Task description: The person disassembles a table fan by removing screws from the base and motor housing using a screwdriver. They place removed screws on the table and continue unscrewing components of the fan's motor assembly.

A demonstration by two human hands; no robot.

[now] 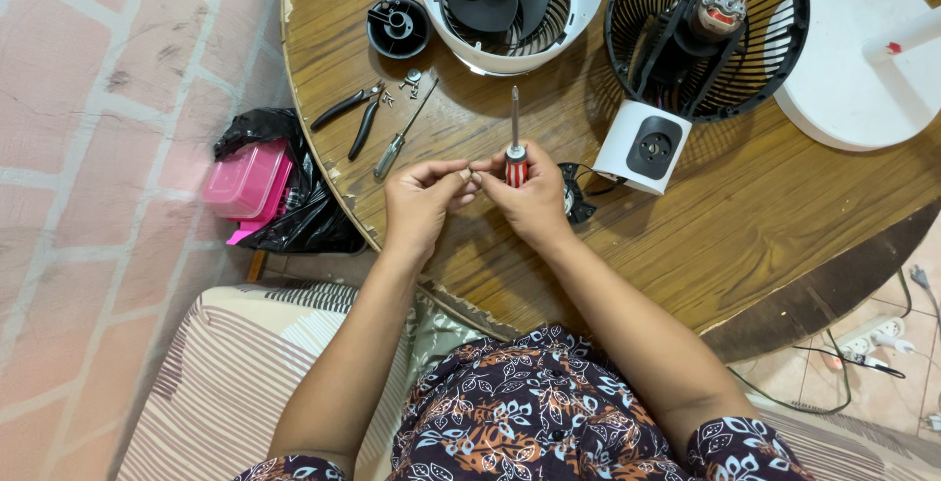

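Note:
My right hand (pixel 534 197) grips a screwdriver (pixel 515 138) with a red and white striped handle, its shaft pointing away from me. My left hand (pixel 421 197) meets it fingertip to fingertip, pinching something tiny that I cannot make out. Both hands hover over the round wooden table (pixel 745 226). Just right of my right hand lies a small black part (pixel 576 195) with thin wires. Beyond it stands a black fan grille with its motor (pixel 706 35) on a white housing (pixel 642 146).
A white fan shell with black blades (pixel 510 0) and a black round cap (pixel 398 26) lie at the far side. Black pliers (pixel 355 113), a second screwdriver (pixel 400 138) and loose screws (pixel 407 84) lie left. A white round base (pixel 848 59) sits right. A pink box (pixel 247 182) rests on the floor.

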